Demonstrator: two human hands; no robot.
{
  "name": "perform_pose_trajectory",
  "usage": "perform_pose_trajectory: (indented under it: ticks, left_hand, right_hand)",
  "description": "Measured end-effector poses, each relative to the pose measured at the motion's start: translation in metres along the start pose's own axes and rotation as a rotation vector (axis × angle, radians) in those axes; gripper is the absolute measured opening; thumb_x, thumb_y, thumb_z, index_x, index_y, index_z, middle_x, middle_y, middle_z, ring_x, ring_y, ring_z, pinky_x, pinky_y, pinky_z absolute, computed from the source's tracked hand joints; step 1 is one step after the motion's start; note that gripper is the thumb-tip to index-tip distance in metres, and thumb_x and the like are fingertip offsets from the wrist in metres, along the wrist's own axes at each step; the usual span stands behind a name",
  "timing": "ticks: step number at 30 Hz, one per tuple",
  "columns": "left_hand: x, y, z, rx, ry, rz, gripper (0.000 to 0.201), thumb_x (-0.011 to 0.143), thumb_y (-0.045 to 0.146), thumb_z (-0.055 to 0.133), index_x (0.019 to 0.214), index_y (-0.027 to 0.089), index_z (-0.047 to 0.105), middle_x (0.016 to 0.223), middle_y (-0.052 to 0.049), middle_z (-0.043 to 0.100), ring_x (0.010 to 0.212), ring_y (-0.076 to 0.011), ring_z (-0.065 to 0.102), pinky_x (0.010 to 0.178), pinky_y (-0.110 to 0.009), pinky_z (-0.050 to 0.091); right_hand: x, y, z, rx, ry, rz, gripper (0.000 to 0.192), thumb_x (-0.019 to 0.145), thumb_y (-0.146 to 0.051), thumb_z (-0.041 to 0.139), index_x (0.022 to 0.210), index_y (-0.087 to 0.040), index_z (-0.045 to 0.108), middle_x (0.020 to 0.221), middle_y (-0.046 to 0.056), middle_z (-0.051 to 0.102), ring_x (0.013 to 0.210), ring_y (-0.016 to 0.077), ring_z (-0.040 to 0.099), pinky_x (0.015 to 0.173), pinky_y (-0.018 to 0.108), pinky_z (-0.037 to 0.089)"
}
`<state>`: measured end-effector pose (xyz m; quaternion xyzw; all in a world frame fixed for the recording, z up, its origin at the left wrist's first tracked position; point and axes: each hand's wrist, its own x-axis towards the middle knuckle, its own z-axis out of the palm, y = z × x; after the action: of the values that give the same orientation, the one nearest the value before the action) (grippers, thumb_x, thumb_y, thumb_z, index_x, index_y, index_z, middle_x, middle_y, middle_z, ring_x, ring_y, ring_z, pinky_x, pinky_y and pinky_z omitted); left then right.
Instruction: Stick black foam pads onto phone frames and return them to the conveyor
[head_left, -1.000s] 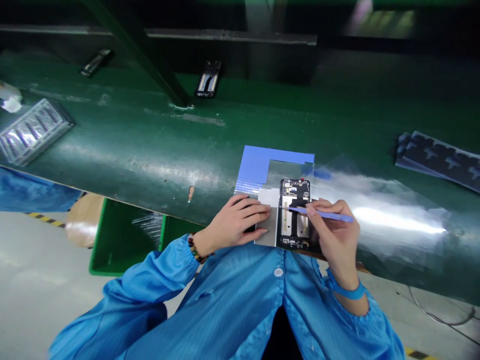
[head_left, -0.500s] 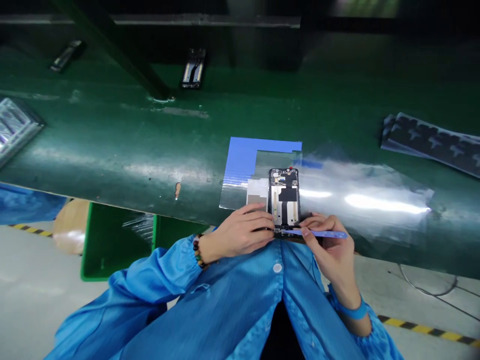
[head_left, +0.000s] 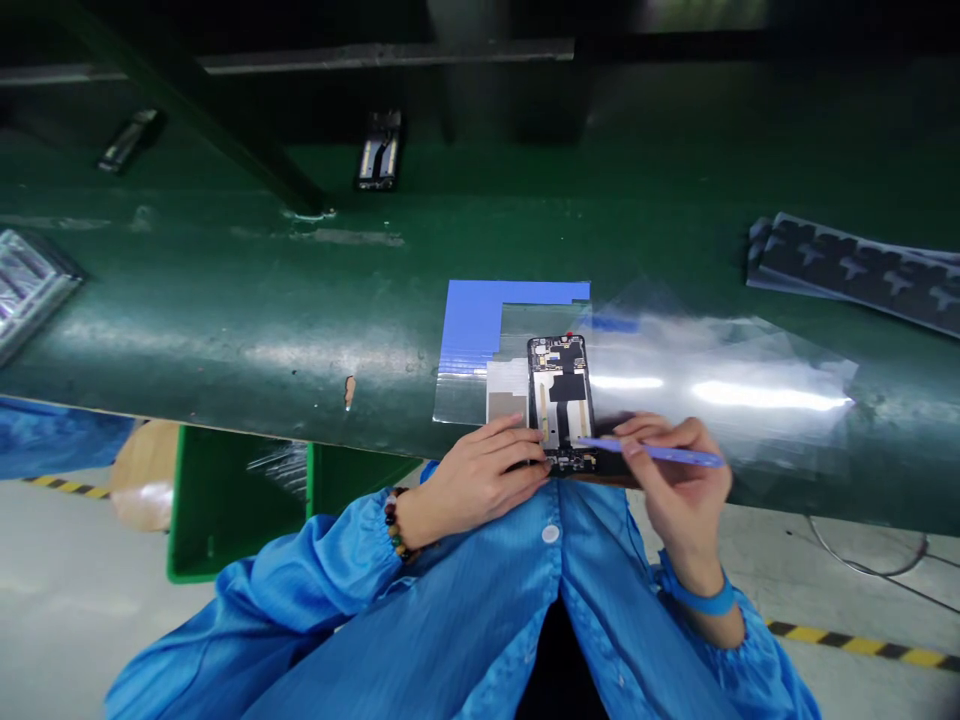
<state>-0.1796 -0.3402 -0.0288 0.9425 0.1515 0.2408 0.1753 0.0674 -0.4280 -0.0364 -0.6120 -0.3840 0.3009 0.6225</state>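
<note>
An opened black phone frame (head_left: 560, 398) with bare circuit parts lies on a clear film (head_left: 720, 390) at the near edge of the green belt (head_left: 247, 300). My left hand (head_left: 486, 472) rests on the frame's lower left corner and presses it down. My right hand (head_left: 679, 478) pinches a thin blue plastic stick (head_left: 660, 453), whose tip touches the lower part of the frame. A blue L-shaped sheet (head_left: 480, 315) and a grey pad (head_left: 507, 393) lie just behind and left of the frame.
Dark patterned sheets (head_left: 855, 270) lie at the far right. Another phone frame (head_left: 378, 152) and a dark strip (head_left: 129, 138) sit at the belt's far side. A clear blister tray (head_left: 26, 285) is at the left edge. Below, a green bin (head_left: 240, 500) stands on the floor.
The view shifted left and down, then steadied. My right hand moved the blue stick's tip from the frame's middle to its lower end. My left hand stayed on the frame's lower left.
</note>
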Motion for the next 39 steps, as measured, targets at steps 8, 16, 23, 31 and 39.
perform_pose_trajectory:
  ticks: [8,16,23,31,39]
  left_hand:
    - [-0.025,0.006,0.010,0.025,0.096,0.093,0.019,0.110,0.018,0.061,0.112,0.021,0.079,0.114,0.000,0.084,0.130,-0.0153,0.073,0.130,-0.037,0.043]
    - [0.052,-0.014,-0.061,0.045,0.324,0.057,0.014,0.104,0.016,0.068,0.109,0.027,0.075,0.100,0.003,0.082,0.089,-0.0145,0.072,0.096,-0.037,0.052]
    - [0.199,-0.182,-0.057,-0.093,0.578,-0.144,0.006,0.104,0.024,0.069,0.105,0.019,0.066,0.108,-0.006,0.070,0.098,-0.0166,0.070,0.089,-0.032,0.060]
    - [0.239,-0.296,-0.025,-0.041,0.279,-0.573,0.018,0.091,0.005,0.060,0.103,0.016,0.066,0.124,-0.012,0.067,0.114,-0.0205,0.065,0.111,-0.038,0.053]
    - [0.202,-0.319,-0.079,-0.061,0.265,-0.966,0.048,0.099,0.032,0.067,0.141,0.013,0.059,0.145,-0.021,0.060,0.150,-0.0369,0.043,0.123,-0.060,0.031]
  right_hand:
    - [0.034,0.014,0.002,0.043,0.412,-0.138,0.035,0.084,-0.031,0.091,0.087,-0.024,0.057,0.079,-0.001,0.072,0.084,0.0227,0.078,0.105,0.057,0.062]
    - [0.033,0.022,-0.003,0.163,0.500,-0.125,0.032,0.086,-0.028,0.090,0.088,-0.023,0.059,0.083,0.000,0.076,0.088,0.0215,0.079,0.101,0.048,0.062]
    - [0.036,0.034,-0.006,0.216,0.483,-0.087,0.034,0.084,-0.031,0.093,0.089,-0.023,0.060,0.089,0.001,0.079,0.092,0.0209,0.079,0.101,0.046,0.061]
    - [0.034,0.030,-0.002,0.251,0.465,-0.074,0.031,0.086,-0.031,0.091,0.089,-0.022,0.061,0.090,0.003,0.079,0.092,0.0208,0.078,0.095,0.044,0.063]
    - [0.032,0.026,-0.002,0.187,0.422,-0.092,0.027,0.089,-0.028,0.089,0.089,-0.023,0.062,0.089,0.003,0.077,0.091,0.0211,0.078,0.099,0.047,0.061]
